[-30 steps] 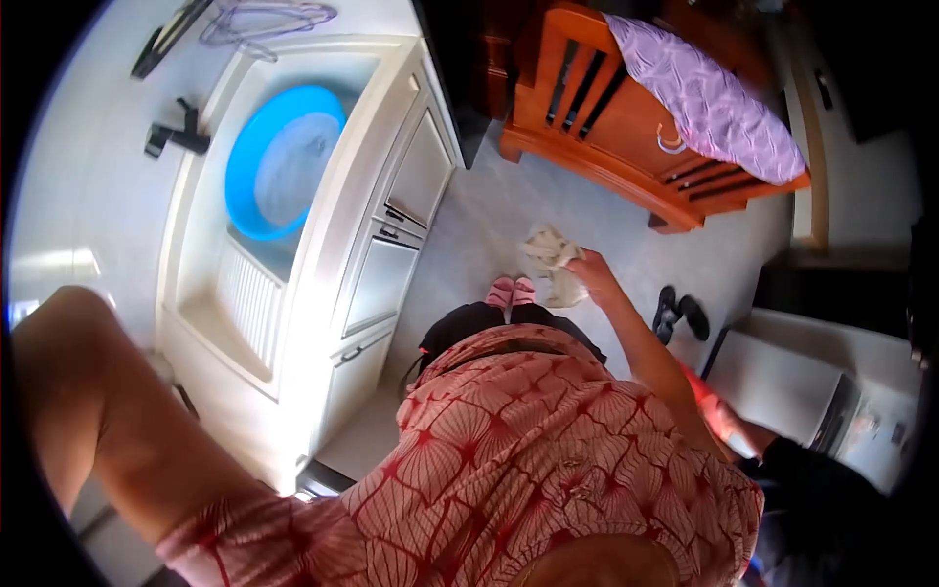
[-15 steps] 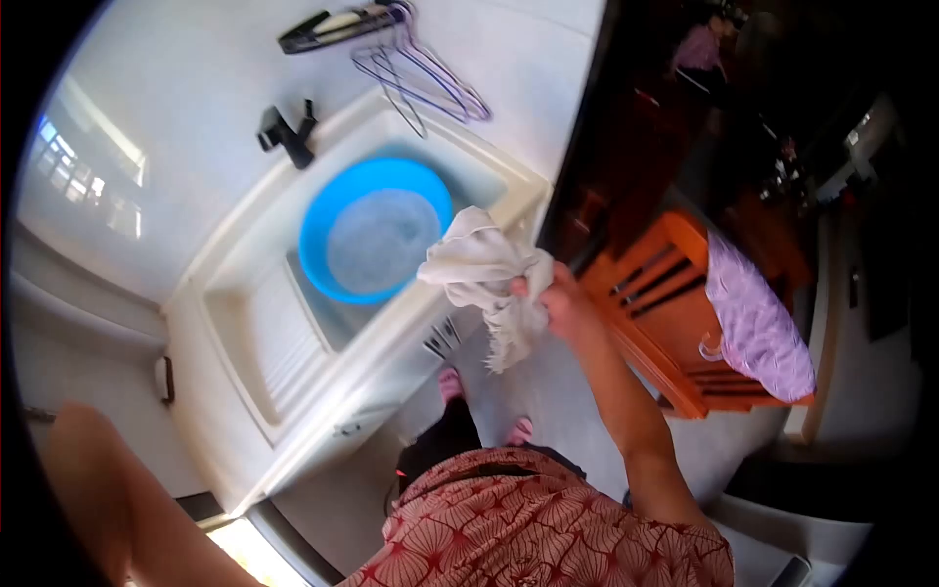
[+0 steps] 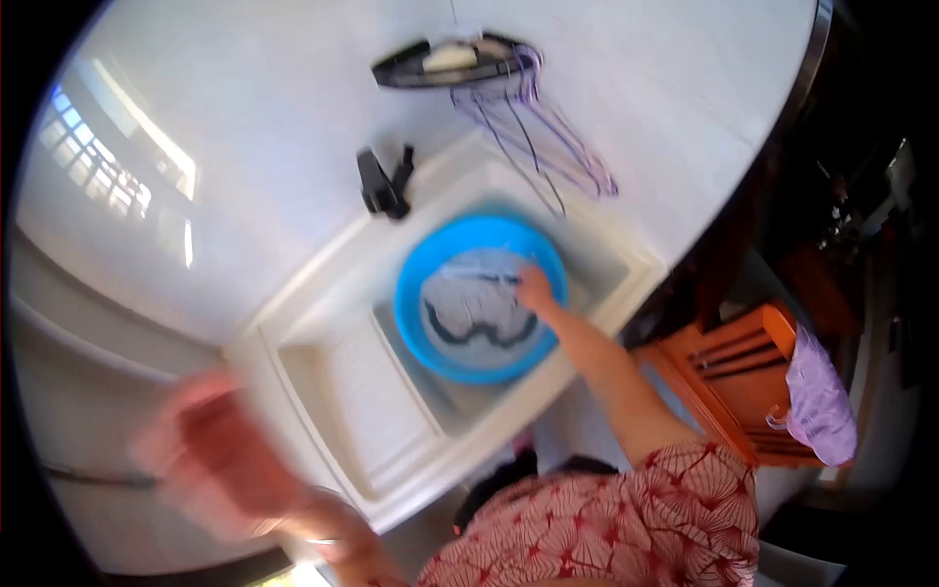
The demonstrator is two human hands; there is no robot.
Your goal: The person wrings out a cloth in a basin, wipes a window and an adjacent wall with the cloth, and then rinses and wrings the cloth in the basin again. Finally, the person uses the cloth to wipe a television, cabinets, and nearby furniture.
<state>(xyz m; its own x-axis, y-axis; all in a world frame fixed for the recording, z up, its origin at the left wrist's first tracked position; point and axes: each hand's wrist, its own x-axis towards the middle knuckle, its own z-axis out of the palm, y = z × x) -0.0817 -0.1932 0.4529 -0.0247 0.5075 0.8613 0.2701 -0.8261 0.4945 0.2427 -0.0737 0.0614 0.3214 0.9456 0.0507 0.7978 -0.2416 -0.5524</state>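
Observation:
In the blue basin [image 3: 415,338], a pale cloth [image 3: 474,303] lies spread in water, with dark curved patches along its lower side. My right hand [image 3: 535,289] reaches inside the basin's right part, its fingers closed at the cloth's edge, slightly blurred. At the lower left, my left hand [image 3: 289,519] grips a pink tub-like container [image 3: 230,455], tilted and smeared by motion. That container is held out beside the sink's left end, and most of my left fingers are hidden by blur.
The basin stands in a cream sink [image 3: 328,487] with a ribbed washboard [image 3: 377,406] on its left. A black tap [image 3: 382,183], a corner shelf [image 3: 455,61] and hanging hangers [image 3: 548,127] are on the wall. At right stands an orange wooden chair [image 3: 719,391] with lilac fabric [image 3: 820,391].
My right hand has lowered the pale cloth from beside the sink into the basin water. My left hand has come forward with the pink container. The view has shifted left.

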